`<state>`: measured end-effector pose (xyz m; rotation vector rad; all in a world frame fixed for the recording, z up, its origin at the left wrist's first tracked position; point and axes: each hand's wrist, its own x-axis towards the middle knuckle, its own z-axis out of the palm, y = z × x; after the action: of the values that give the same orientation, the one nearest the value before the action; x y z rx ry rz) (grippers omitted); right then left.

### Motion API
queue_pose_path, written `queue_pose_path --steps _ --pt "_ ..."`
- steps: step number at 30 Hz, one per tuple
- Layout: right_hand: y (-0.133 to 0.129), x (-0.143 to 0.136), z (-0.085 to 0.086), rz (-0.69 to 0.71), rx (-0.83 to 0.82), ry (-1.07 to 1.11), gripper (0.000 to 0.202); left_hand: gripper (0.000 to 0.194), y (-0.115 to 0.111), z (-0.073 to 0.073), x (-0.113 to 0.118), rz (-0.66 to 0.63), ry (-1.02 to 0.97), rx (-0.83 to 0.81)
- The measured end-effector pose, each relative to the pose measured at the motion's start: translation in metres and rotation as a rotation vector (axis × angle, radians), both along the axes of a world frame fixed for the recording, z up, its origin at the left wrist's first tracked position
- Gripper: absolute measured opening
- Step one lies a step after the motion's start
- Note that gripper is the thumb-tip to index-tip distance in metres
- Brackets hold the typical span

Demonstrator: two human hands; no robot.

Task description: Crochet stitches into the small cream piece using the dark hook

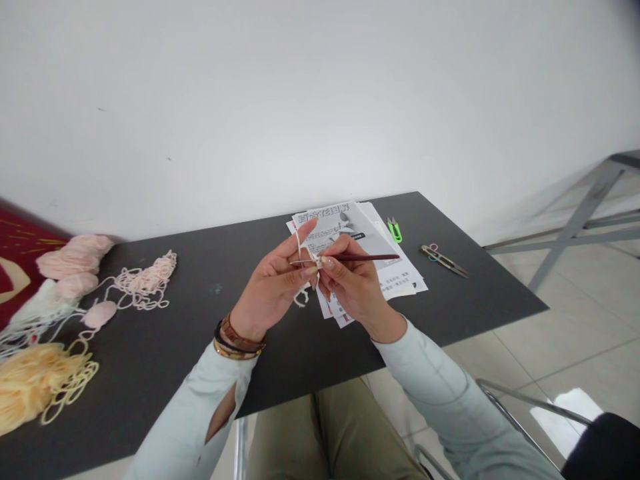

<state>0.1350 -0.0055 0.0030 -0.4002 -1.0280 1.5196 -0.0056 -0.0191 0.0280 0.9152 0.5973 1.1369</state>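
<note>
My right hand (pixel 355 280) grips a crochet hook (pixel 367 257) with a dark reddish handle, its thin metal tip pointing left. Opposite it, my left hand (pixel 275 287) pinches a small piece of white yarn work (pixel 319 264) between thumb and fingers, and the metal tip lies against it. A strand of white yarn (pixel 299 243) runs over a raised finger of my left hand, and a short loose tail (pixel 301 298) hangs below. Both hands are close together above printed sheets (pixel 395 273). The exact stitches are too small to make out.
Pink yarn (pixel 147 280), more pink balls (pixel 75 260) and yellow yarn (pixel 43 380) lie at the left of the dark table (pixel 190 347). Green snips (pixel 395 230) and metal scissors (pixel 445 260) lie to the right. A chair (pixel 607 443) stands at the lower right.
</note>
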Motion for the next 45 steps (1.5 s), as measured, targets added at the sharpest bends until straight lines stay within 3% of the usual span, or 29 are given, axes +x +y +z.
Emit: queue_pose_path --steps 6,11,16,31,38,42,45 --pt "-0.005 -0.001 -0.002 0.046 0.073 0.058 0.015 0.066 0.002 -0.006 0.0 -0.066 -0.128 0.041" --pt "-0.005 0.001 -0.004 0.002 0.13 -0.001 0.015 0.065 0.003 -0.01 -0.005 -0.101 -0.067 0.14" --pt "-0.005 0.003 -0.004 -0.058 0.203 -0.032 0.013 0.065 0.002 -0.005 -0.007 -0.121 -0.031 0.162" --pt "-0.01 -0.003 -0.003 -0.022 0.244 0.04 0.01 0.066 0.003 -0.012 -0.001 -0.07 -0.168 0.147" --pt "-0.013 0.0 -0.002 -0.136 0.326 -0.063 0.012 0.062 0.001 -0.009 0.0 -0.105 -0.186 0.182" --pt "-0.011 0.002 -0.002 -0.24 0.335 -0.154 0.01 0.064 0.001 -0.007 -0.002 -0.044 -0.185 0.135" --pt "-0.01 0.003 -0.002 -0.211 0.334 -0.18 0.01 0.062 0.001 -0.003 -0.003 -0.005 -0.211 0.067"
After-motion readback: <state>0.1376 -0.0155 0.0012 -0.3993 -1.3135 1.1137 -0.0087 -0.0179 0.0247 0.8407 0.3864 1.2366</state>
